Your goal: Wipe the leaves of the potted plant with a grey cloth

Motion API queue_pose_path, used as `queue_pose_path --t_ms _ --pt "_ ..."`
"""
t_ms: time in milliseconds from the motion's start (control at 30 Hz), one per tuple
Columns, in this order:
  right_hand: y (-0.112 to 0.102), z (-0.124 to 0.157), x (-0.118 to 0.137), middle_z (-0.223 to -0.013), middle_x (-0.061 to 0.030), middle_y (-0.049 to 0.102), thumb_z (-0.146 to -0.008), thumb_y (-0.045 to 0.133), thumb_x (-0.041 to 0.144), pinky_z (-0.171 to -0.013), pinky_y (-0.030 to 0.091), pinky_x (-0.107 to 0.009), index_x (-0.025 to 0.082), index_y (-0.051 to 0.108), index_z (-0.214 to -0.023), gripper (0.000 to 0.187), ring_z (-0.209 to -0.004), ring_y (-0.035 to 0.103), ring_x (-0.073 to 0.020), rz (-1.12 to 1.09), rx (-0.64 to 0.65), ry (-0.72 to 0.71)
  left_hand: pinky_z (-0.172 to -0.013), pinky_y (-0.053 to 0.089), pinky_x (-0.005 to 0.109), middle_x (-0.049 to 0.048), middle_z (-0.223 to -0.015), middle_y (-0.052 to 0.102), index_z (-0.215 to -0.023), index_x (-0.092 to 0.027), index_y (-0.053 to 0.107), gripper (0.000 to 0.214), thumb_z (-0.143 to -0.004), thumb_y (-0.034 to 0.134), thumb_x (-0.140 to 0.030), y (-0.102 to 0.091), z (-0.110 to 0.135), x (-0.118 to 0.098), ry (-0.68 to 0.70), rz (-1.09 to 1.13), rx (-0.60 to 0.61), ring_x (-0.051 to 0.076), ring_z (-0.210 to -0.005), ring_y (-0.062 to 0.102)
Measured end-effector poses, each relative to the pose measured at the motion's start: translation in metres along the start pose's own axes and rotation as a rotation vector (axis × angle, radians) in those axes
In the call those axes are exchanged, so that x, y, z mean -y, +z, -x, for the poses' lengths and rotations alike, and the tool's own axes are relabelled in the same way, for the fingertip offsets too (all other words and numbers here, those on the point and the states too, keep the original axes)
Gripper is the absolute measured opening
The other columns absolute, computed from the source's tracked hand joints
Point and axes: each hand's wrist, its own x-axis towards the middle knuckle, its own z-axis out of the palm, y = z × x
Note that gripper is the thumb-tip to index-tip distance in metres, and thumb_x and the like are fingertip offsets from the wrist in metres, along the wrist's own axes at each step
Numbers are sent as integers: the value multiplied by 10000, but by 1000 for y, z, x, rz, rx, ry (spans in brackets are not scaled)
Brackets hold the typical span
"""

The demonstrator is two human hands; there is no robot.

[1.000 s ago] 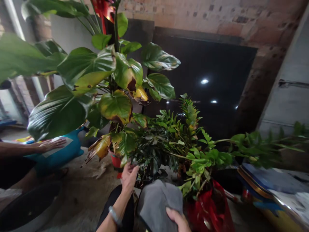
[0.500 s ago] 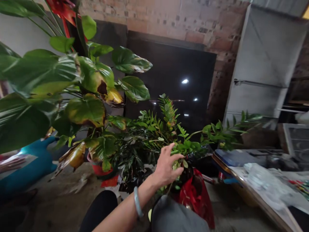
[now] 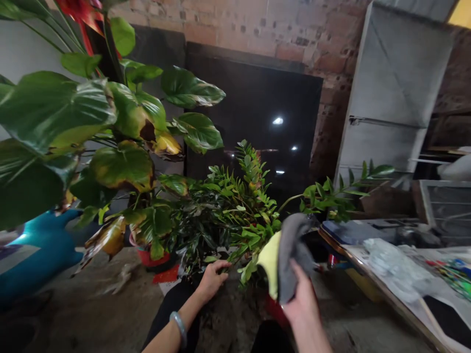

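Observation:
My left hand (image 3: 212,282), with a pale bangle (image 3: 179,329) on its wrist, is low in front of the green potted plants. Its thumb and fingers close together on a thin plant stem (image 3: 232,261) at the lower edge of the foliage. My right hand (image 3: 303,301) grips a folded cloth (image 3: 292,257), grey on one side and yellow on the other, somewhat blurred. The cloth is raised beside the leafy plant (image 3: 253,235) and hides part of it. Behind the right hand shows a bit of red plastic bag (image 3: 275,309).
A tall broad-leaved plant (image 3: 121,166) in a red pot (image 3: 150,257) stands at left, near a turquoise object (image 3: 47,255). Dark panels (image 3: 250,108) lean on the brick wall. A table (image 3: 397,314) with clear plastic (image 3: 390,264) juts in at right.
My left hand has moved down and left from the leaves, its fingers going from spread to closed. My right hand has come into view, lifting the grey and yellow cloth.

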Motion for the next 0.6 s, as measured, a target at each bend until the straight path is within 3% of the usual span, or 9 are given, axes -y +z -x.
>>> queue_pose_path --t_ms 67,133,233,333,400,500,600 --pt "-13 5 -35 -666 -66 717 -544 742 286 -787 534 -426 173 659 -729 233 -872 675 -297 135 44 132 -845 495 381 44 -852 723 -687 -204 730 282 -517 549 -72 -1 1 10 13 -7 0 251 -881 649" --pt "-32 13 -46 -728 -99 727 -506 787 330 -813 529 -419 149 678 -715 297 -940 656 -322 231 95 110 -903 473 371 45 -843 731 -667 -203 731 285 -506 546 -58 -1 1 18 72 -45 -8 246 -907 650" --pt "-37 21 -13 -779 -106 732 -475 802 371 -803 533 -443 149 696 -769 384 -906 662 -338 212 49 -36 -919 478 376 55 -908 732 -710 -218 741 314 -527 536 -65 2 2 25 148 -144 -36 247 -948 648" --pt "-6 17 33 -764 -58 734 -522 757 323 -753 545 -442 178 686 -884 397 -819 678 -300 34 -39 -256 -906 487 395 77 -960 722 -764 -233 743 325 -591 517 -76 9 4 26 335 -324 -78 250 -957 642" --pt "18 7 41 -766 3 733 -558 730 251 -772 537 -377 207 672 -936 385 -832 677 -243 -47 -11 -314 -871 500 397 85 -948 717 -793 -239 738 323 -654 490 -86 12 6 24 505 -436 -98 241 -907 640" --pt "27 -2 9 -729 1 729 -566 729 212 -772 533 -361 180 671 -904 345 -800 682 -233 6 28 -145 -776 520 349 89 -917 710 -832 -233 725 342 -719 441 -81 12 8 23 687 -534 -129 218 -847 608" --pt "-1 6 -41 -713 -70 727 -508 782 251 -758 536 -403 126 676 -826 357 -769 684 -280 219 56 23 -707 506 314 93 -909 707 -848 -216 718 326 -752 435 -87 7 8 22 718 -571 -143 213 -819 568"
